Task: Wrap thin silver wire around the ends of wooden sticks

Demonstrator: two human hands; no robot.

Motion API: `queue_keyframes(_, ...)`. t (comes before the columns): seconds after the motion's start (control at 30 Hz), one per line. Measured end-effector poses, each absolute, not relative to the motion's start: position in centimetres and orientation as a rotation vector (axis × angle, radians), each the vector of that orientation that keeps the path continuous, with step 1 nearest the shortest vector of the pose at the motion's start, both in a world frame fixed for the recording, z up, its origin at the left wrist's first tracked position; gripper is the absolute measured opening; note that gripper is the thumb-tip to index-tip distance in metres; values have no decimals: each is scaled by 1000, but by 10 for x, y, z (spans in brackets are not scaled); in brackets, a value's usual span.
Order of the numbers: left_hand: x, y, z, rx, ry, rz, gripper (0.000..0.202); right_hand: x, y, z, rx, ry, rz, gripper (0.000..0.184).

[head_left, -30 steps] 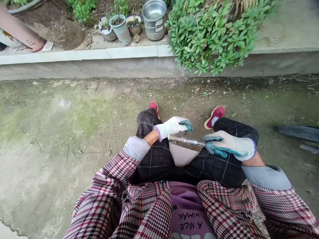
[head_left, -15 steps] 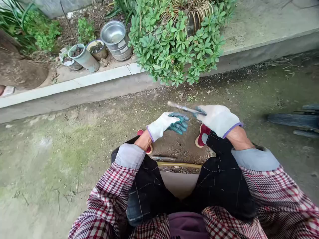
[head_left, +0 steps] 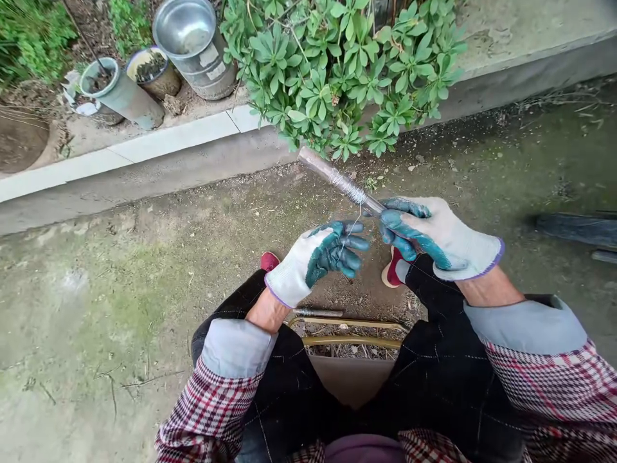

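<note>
My right hand (head_left: 424, 231), in a white glove with a green coated palm, grips one end of a brownish-grey rod (head_left: 315, 161). The rod points up and to the left. Thin silvery wire (head_left: 354, 191) is wound round its middle, and a loose strand hangs from it. My left hand (head_left: 321, 257), gloved the same way, is open below the rod with its fingers apart. The strand's lower end reaches those fingers; I cannot tell whether it touches them. Another rod wrapped in wire (head_left: 318, 313) lies between my feet, by a yellowish metal frame (head_left: 351, 341).
Beyond my hands runs a raised concrete ledge (head_left: 178, 138). On it stand a metal bucket (head_left: 207, 71), several plant pots such as a pale tall one (head_left: 130, 99), and a leafy bush (head_left: 332, 83) that overhangs the edge. A dark wheel (head_left: 573, 228) is at the right.
The rod has turned more steeply and come nearer the camera in my right hand. My left hand has spread its fingers and shifted slightly lower. The view has moved closer.
</note>
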State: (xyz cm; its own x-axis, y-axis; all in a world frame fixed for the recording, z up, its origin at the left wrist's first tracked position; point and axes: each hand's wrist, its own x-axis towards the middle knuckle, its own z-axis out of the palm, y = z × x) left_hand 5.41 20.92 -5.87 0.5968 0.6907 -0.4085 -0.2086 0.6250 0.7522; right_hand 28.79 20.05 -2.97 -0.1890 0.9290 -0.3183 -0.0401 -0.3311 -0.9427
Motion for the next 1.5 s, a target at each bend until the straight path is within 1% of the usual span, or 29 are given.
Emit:
queue_keyframes(0.1, 52, 204, -53, 785, 809, 548, 51, 288, 197, -29, -1382, -1063, 1616, 42)
queue_keyframes(0.17, 51, 201, -48, 833, 855, 537, 51, 288, 196, -29, -1419, -1036, 1609, 43)
queue_keyframes(0.3, 49, 196, -41, 921, 913, 576, 48, 287, 196, -29, -1350, -1038, 1619, 43)
queue_keyframes(0.4, 48, 193, -37, 929, 888, 643, 45, 287, 195, -28, -1339, -1026, 1618, 47)
queue_keyframes(0.53, 48, 190, -35, 961, 917, 666, 51, 287, 194, -27, -1266, -985, 1609, 46)
queue_keyframes(0.73, 52, 186, -33, 978, 998, 740, 39, 288, 193, -34, -1149, -986, 1648, 43)
queue_keyframes(0.9, 54, 184, -30, 966, 1010, 786, 43, 288, 193, -39, -1099, -972, 1669, 43)
queue_keyframes(1.3, 56, 183, -28, 1021, 1139, 841, 28, 284, 193, -35, -1087, -971, 1682, 38)
queue_keyframes(1.4, 56, 182, -31, 1030, 1138, 837, 28, 284, 194, -35, -1090, -961, 1663, 39)
queue_keyframes(1.5, 57, 182, -31, 1038, 1143, 830, 28, 283, 193, -34, -1105, -925, 1647, 33)
